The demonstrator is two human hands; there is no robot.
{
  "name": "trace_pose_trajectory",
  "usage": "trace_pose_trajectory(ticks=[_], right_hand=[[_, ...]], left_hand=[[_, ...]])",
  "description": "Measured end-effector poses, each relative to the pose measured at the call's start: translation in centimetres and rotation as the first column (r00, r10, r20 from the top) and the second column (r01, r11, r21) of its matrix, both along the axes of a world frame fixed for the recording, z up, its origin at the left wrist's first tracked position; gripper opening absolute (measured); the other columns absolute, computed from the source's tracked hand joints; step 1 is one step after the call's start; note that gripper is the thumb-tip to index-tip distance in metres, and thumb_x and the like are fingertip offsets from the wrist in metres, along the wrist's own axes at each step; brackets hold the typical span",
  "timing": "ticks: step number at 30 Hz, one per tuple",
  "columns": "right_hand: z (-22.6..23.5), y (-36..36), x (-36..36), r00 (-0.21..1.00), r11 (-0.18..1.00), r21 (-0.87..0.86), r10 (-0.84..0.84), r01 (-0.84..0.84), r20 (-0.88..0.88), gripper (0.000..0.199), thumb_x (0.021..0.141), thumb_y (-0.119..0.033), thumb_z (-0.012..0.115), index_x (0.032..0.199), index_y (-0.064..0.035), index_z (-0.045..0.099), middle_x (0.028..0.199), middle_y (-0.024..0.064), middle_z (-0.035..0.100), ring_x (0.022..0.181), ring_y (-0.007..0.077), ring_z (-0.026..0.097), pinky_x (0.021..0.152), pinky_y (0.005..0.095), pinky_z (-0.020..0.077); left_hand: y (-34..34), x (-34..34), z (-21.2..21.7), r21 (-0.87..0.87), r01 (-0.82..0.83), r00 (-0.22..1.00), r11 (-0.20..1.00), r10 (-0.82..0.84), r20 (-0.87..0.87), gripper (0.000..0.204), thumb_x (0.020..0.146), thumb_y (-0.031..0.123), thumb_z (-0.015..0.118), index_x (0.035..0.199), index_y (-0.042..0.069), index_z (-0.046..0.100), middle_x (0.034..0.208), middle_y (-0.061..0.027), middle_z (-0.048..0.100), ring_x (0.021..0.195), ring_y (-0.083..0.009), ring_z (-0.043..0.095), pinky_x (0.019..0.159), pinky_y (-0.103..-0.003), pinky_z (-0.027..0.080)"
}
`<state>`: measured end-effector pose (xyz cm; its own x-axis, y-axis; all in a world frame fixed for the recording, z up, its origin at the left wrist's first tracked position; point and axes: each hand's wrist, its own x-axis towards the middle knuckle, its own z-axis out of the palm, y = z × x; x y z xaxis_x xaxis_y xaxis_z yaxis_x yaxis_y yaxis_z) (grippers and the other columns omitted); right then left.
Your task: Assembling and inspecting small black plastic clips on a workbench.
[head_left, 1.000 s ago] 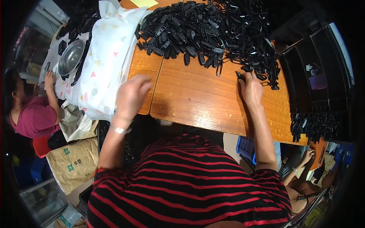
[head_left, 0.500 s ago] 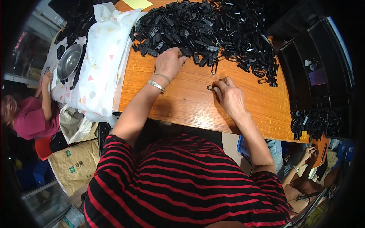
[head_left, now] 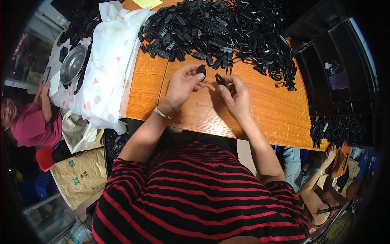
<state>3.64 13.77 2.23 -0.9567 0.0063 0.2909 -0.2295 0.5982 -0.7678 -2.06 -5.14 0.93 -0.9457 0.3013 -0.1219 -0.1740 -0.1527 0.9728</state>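
My left hand (head_left: 183, 84) pinches a small black plastic part (head_left: 201, 72) between thumb and fingers. Close beside it, my right hand (head_left: 237, 96) holds a second small black plastic piece (head_left: 219, 79) at its fingertips. The two pieces sit a short gap apart above the orange wooden table (head_left: 268, 118). Just beyond both hands lies a big heap of black plastic parts (head_left: 221, 28) spread across the far side of the table.
A white patterned sheet (head_left: 109, 61) covers the table's left end, with a metal bowl (head_left: 72, 64) on it. Black stacked trays (head_left: 337, 81) stand at the right. A person in a pink top (head_left: 28, 126) sits at far left; another person's hand (head_left: 331, 156) shows at lower right. Sacks (head_left: 79, 175) stand on the floor.
My left hand has drawn back from the heap with a black part in it. My right hand moved left and up, bringing its piece near the left hand's.
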Motion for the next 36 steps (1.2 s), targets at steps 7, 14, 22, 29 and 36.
trace_pose_trajectory(ticks=[7, 14, 22, 29, 36], right_hand=[[0.8, -2.7, -0.8, 0.998, 0.972, -0.234, -0.001, -0.012, -0.055, 0.02, 0.087, -0.003, 0.067, 0.105, 0.0018, 0.062, 0.087, 0.0056, 0.064, 0.07, 0.0084, 0.061, 0.059, 0.0214, 0.0475], [1.0, -3.1, -0.8, 0.995, 0.983, -0.173, 0.036, -0.052, -0.098, 0.018, 0.085, -0.002, 0.069, 0.102, 0.0012, 0.064, 0.09, 0.0052, 0.061, 0.07, 0.009, 0.061, 0.058, 0.0217, 0.047], [0.4, -3.2, -0.3, 0.986, 0.991, -0.12, 0.044, -0.063, -0.159, 0.019, 0.084, -0.001, 0.07, 0.101, 0.0002, 0.065, 0.088, 0.0077, 0.06, 0.068, 0.012, 0.062, 0.057, 0.0239, 0.0482], [0.7, -4.4, 0.9, 0.955, 1.0, -0.018, -0.024, 0.019, -0.295, 0.033, 0.078, -0.005, 0.074, 0.108, -0.0017, 0.061, 0.087, 0.0115, 0.059, 0.069, 0.0211, 0.063, 0.057, 0.0293, 0.0505], [0.5, -6.2, 2.4, 0.965, 0.984, -0.129, 0.092, -0.126, -0.244, 0.044, 0.08, -0.012, 0.075, 0.117, -0.0017, 0.053, 0.092, 0.0168, 0.063, 0.072, 0.0296, 0.065, 0.059, 0.0354, 0.0508]], left_hand=[[-0.2, 1.5, 0.8, 0.153, 0.058, 0.998, 0.986, -0.053, -0.039, 0.028, 0.093, 0.007, 0.061, 0.119, -0.003, 0.058, 0.089, -0.0034, 0.065, 0.068, -0.0059, 0.059, 0.061, -0.018, 0.048], [-0.7, 1.7, 0.6, 0.173, 0.023, 0.999, 0.985, -0.015, -0.044, 0.028, 0.093, 0.006, 0.062, 0.119, -0.004, 0.058, 0.089, -0.0026, 0.065, 0.067, -0.0047, 0.058, 0.061, -0.018, 0.048], [-0.5, 2.7, 0.7, 0.098, -0.021, 0.987, 0.995, 0.036, -0.154, 0.028, 0.092, 0.005, 0.062, 0.12, -0.002, 0.06, 0.088, -0.001, 0.064, 0.067, -0.002, 0.056, 0.058, -0.017, 0.046], [0.4, 4.0, 1.1, 0.052, -0.046, 0.965, 0.998, 0.058, -0.256, 0.026, 0.096, 0.006, 0.056, 0.12, -0.001, 0.06, 0.087, 0.0007, 0.062, 0.067, -0.0009, 0.052, 0.059, -0.016, 0.044], [-0.5, 4.9, 2.8, 0.089, 0.084, 0.961, 0.993, -0.057, -0.271, 0.025, 0.104, 0.02, 0.041, 0.099, 0.001, 0.057, 0.087, -0.002, 0.06, 0.077, -0.0076, 0.055, 0.071, -0.021, 0.046]])
